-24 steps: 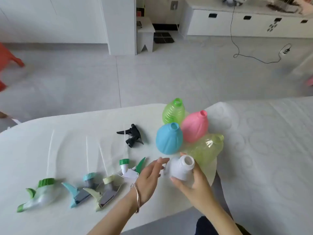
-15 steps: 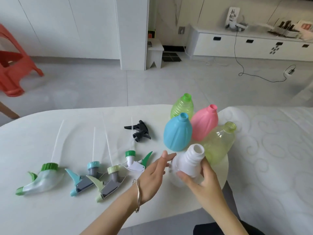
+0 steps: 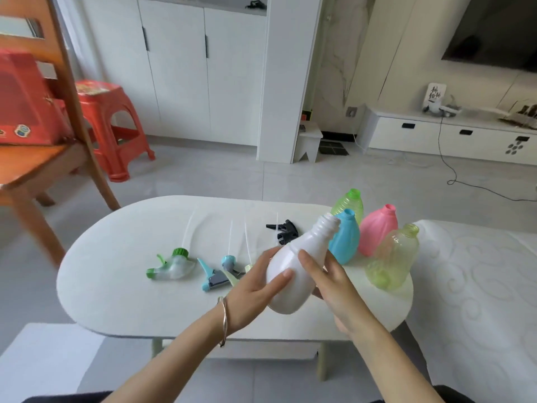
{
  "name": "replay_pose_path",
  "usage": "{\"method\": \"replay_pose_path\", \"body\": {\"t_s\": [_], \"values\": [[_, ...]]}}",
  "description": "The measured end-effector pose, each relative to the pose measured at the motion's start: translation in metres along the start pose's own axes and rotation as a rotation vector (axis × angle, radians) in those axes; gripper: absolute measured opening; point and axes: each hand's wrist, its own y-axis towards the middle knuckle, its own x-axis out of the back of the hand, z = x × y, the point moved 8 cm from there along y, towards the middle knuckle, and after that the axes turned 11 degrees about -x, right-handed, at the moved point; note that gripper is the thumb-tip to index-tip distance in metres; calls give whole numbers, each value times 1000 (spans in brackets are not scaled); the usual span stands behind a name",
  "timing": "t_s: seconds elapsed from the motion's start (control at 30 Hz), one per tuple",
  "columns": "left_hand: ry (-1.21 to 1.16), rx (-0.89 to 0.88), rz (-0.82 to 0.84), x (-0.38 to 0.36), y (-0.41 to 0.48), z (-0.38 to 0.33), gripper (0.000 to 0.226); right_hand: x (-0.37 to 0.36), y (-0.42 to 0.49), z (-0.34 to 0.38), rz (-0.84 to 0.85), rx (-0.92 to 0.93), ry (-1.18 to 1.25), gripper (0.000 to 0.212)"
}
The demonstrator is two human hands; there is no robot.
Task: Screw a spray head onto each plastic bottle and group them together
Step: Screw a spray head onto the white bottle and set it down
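Nearest: held white bottle [image 3: 293, 271] up off the table [image 3: 116, 280], both hands on it. Left hand [image 3: 252, 289] cupped round lower body w/ thumb across front; right hand [image 3: 331, 283] wrapped round mid-body from the other side. Long axis tilted, base toward camera lower-left, open threaded neck pointed up and away to the right. Behind, flat on table: row of spray heads – green-capped [image 3: 171, 264], teal [image 3: 216, 273], pale green [image 3: 236, 274] partly hidden by left hand; black one [image 3: 283, 229] further back. Far right: upright uncapped blue [image 3: 344, 241], pink [image 3: 377, 229], yellow-green [image 3: 392, 258] & green [image 3: 348, 203] bottles, bunched close together.
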Motion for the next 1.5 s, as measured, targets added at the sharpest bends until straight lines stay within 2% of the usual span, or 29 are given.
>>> {"method": "replay_pose_path", "body": {"t_s": [0.13,0.2,0.3,0.4,0.47,0.63,0.77,0.87,1.0,1.13,1.2,1.3,1.4,1.43,1.5], "values": [[103,-15,-170,54,-22,-3,62,-55,6,14,83,-12,-52,51],[158,-40,-208,81,-29,-6,61,-82,11,18,133,-12,-59,46],[213,-47,-247,123,-39,-6,57,-117,23,20,189,-23,-111,49],[261,-21,-303,167,-51,-2,61,-142,44,19,229,-15,-105,31],[283,-4,-372,197,-62,1,62,-153,58,17,222,5,-137,28],[281,0,-544,256,-90,9,30,-186,89,-1,262,116,-499,35],[318,38,-589,275,-103,17,51,-214,112,-24,319,175,-804,45],[294,45,-631,286,-107,20,59,-229,127,-42,309,210,-1013,55],[274,43,-669,292,-109,21,64,-237,138,-59,303,246,-1135,55],[266,31,-674,292,-105,20,61,-235,139,-47,266,292,-988,41],[264,27,-681,291,-103,21,60,-229,137,-29,257,274,-799,34],[259,16,-687,289,-98,22,56,-203,138,8,223,151,-200,28],[295,14,-694,285,-94,25,46,-171,143,35,235,24,394,44],[306,20,-694,285,-93,27,43,-160,143,41,229,-8,528,43],[300,41,-687,283,-91,33,40,-141,141,47,187,-45,647,42]]}}
